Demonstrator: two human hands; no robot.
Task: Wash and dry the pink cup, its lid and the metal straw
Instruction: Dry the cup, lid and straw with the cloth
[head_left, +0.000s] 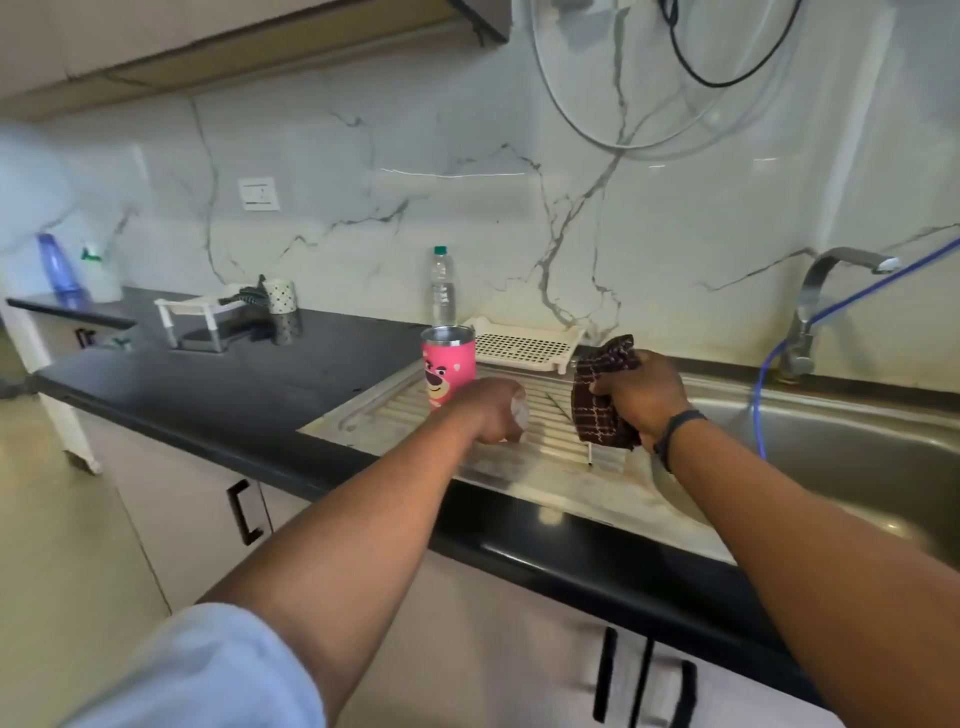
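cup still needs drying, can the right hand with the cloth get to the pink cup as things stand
Probably yes: the right hand grips the cloth, but the left hand, between it and the pink cup, may need to move aside.

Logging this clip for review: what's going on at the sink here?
A person stands at a kitchen sink's draining board. The right hand grips a dark checked cloth. The left hand holds something clear, possibly the lid. The pink cup stands upright and open on the board beside it.
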